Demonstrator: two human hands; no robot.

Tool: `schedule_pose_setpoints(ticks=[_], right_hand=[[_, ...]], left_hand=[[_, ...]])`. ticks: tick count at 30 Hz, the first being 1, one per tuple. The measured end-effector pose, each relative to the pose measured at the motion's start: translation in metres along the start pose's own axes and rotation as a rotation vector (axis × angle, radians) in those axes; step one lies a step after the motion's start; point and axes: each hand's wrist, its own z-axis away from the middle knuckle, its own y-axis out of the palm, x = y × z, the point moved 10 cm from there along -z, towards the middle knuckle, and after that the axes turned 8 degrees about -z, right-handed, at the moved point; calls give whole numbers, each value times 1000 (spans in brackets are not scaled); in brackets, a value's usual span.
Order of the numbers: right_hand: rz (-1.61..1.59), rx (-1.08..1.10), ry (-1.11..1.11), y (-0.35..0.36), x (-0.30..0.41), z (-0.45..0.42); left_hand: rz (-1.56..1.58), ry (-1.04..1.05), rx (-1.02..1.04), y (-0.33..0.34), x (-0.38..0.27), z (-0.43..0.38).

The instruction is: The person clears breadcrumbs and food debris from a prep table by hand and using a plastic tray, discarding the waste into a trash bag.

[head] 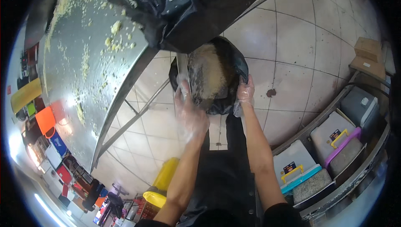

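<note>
My left hand (189, 111), in a clear plastic glove and blurred, grips a metal-edged object (182, 65) at the left side of a black plastic bag (239, 61). The full shape of that object cannot be made out. My right hand (246, 91), also in a clear glove, pinches the bag's right rim. Pale yellow, grainy matter (208, 70) shows, blurred, inside the bag's mouth. Above my hands, black plastic sheeting (175, 14) hangs over the corner of a stainless steel table (103, 67), with pale crumbs (117, 28) scattered on both.
Table legs and a brace (147, 109) stand at the left over floor tiles. A yellow bin (164, 177) is below. At right, a low rack holds a turquoise-edged box (296, 167), a purple-edged box (335, 136) and a grey box (358, 105). Cardboard boxes (368, 56) lie beyond.
</note>
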Motion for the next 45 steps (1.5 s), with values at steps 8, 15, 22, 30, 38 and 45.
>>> schedule_pose_setpoints(ticks=[8,15,22,30,38,45], right_hand=[[-86,-102,44,-12,-36,-10],[-39,-73,41,-17,-24,-14],[2,-81,95,-3,26,-2],[6,-74,122,-7,-2,-3],[131,-89,146,-8,19,-3],[165,-18,152,-25,29,3]], left_hand=[[250,178,15,59,43,35],[594,-297,-1,44,91,60],[121,125,-66,60,118,63],[-10,375,-260,25,102,68],[63,329,-244,14,122,72],[53,101,-235,-55,117,134]])
